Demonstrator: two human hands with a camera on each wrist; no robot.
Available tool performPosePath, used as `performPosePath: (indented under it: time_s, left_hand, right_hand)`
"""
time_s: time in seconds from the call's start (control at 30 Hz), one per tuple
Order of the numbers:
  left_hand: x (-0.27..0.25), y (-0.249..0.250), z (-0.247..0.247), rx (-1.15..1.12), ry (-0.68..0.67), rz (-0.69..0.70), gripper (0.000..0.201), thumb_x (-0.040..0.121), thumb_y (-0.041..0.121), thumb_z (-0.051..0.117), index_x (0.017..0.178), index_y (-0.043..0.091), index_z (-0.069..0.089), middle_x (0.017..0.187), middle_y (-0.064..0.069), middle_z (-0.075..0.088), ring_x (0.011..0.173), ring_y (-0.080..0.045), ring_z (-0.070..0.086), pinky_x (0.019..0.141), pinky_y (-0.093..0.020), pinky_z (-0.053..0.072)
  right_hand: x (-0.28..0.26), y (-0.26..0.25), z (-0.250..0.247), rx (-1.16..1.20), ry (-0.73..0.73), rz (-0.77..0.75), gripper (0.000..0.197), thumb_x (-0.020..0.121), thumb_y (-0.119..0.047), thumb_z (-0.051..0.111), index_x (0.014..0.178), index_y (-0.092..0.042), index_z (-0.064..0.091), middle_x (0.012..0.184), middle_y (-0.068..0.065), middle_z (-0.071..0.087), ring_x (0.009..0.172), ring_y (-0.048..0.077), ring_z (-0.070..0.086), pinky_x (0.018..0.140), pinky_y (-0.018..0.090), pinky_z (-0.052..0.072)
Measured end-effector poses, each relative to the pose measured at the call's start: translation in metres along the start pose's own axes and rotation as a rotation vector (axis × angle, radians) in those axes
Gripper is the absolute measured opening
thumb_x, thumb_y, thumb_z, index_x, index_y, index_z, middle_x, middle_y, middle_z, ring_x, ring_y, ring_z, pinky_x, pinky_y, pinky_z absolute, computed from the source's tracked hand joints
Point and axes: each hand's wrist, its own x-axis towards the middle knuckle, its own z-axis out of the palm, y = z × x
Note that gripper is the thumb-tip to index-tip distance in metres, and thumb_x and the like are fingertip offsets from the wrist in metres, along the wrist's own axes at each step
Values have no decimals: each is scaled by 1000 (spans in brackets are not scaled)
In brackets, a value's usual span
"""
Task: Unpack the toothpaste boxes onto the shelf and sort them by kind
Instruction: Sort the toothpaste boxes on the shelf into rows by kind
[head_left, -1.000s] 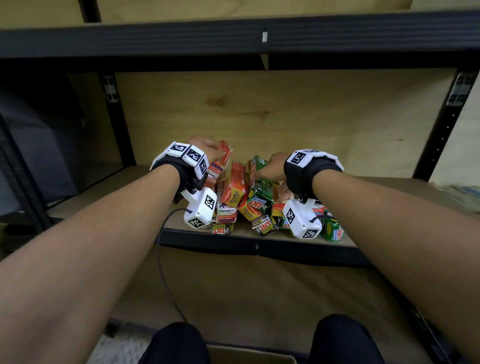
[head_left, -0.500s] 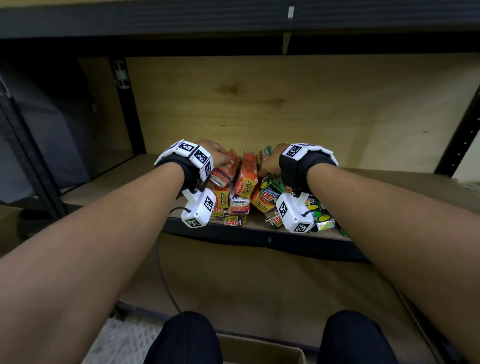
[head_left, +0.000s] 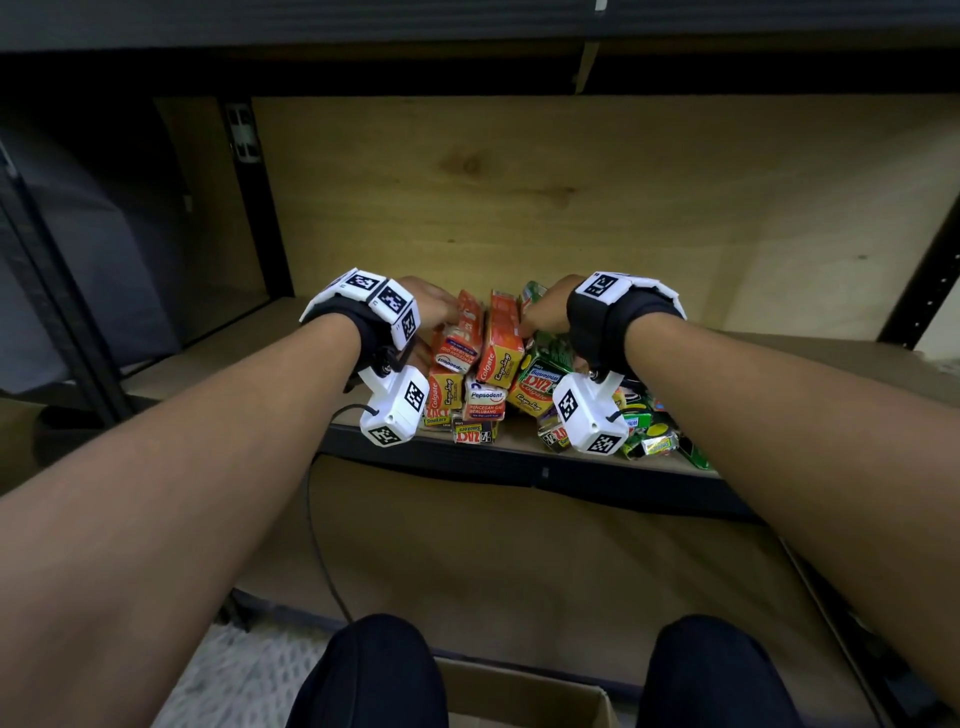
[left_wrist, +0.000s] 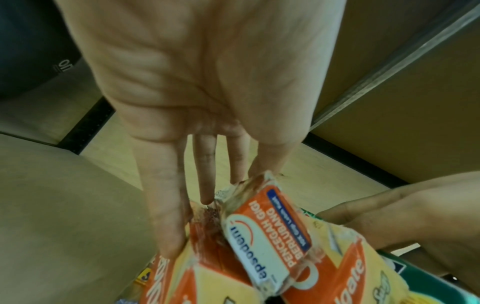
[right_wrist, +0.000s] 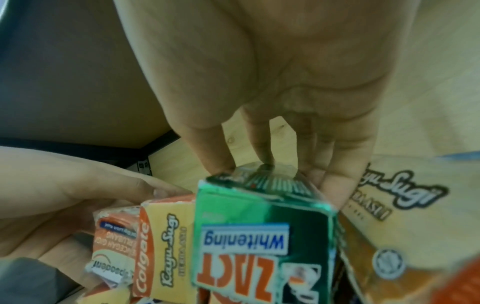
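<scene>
A pile of toothpaste boxes lies at the front of the wooden shelf (head_left: 810, 364). My left hand (head_left: 441, 306) reaches over a red and white Pepsodent box (head_left: 460, 338). In the left wrist view its fingers (left_wrist: 166, 205) hang straight behind the pile, and the thumb tip touches the far end of the Pepsodent box (left_wrist: 267, 236). My right hand (head_left: 540, 312) rests its straight fingers (right_wrist: 262, 144) on the far end of a green Zact Whitening box (right_wrist: 259, 236). An orange and yellow Colgate box (head_left: 501, 358) stands between the two hands.
Green packs (head_left: 654, 441) lie crumpled at the pile's right, near the black front edge (head_left: 519, 465). Black uprights (head_left: 249, 197) flank the bay and a wooden panel backs it. An open cardboard box (head_left: 519, 696) sits by my knees. A cable (head_left: 317, 545) hangs below.
Both hands have drawn closer together over the pile, and the boxes between them now stand tighter and more upright. My head has tipped down, showing more of the floor and cardboard box.
</scene>
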Motion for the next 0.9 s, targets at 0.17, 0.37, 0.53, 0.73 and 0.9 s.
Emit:
performPosePath:
  time_s: [0.17, 0.37, 0.53, 0.73, 0.9]
  left_hand:
    - [1, -5, 4, 22, 41, 31, 40, 93, 31, 60, 132, 23, 60, 127, -8, 64, 110, -30, 64, 97, -43, 52]
    - [-1, 1, 6, 189, 156, 120, 33, 92, 32, 59, 123, 23, 67, 122, -1, 65, 104, -25, 64, 85, -32, 56]
    - [-3, 24, 11, 296, 256, 249, 30, 88, 38, 60, 117, 31, 66, 120, 4, 66, 98, -18, 64, 77, -24, 50]
    - [-11, 66, 30, 517, 244, 453, 49, 88, 31, 67, 134, 28, 53, 129, -1, 56, 115, -20, 54, 87, -23, 40]
    - [-12, 92, 59, 575, 175, 509, 51, 88, 31, 67, 135, 26, 51, 130, -3, 56, 114, -22, 55, 87, -28, 42]
  right_hand:
    - [2, 6, 1, 62, -53, -38, 40, 97, -19, 55, 132, -2, 52, 137, 14, 51, 124, 28, 52, 102, 36, 44]
    - [10, 14, -4, 173, 79, 21, 27, 90, -32, 60, 104, -10, 66, 109, 12, 66, 97, 28, 67, 89, 38, 55]
    - [3, 28, -23, 401, 75, 30, 14, 83, -24, 68, 82, -10, 63, 95, 10, 63, 83, 28, 61, 78, 36, 53]
    - [-15, 58, -49, 438, 13, 37, 32, 89, -16, 61, 120, -8, 63, 81, 8, 55, 59, 18, 48, 53, 24, 40]
    - [-21, 97, -66, 504, 22, 110, 36, 86, -19, 63, 122, -14, 61, 95, 8, 62, 68, 20, 56, 54, 24, 44]
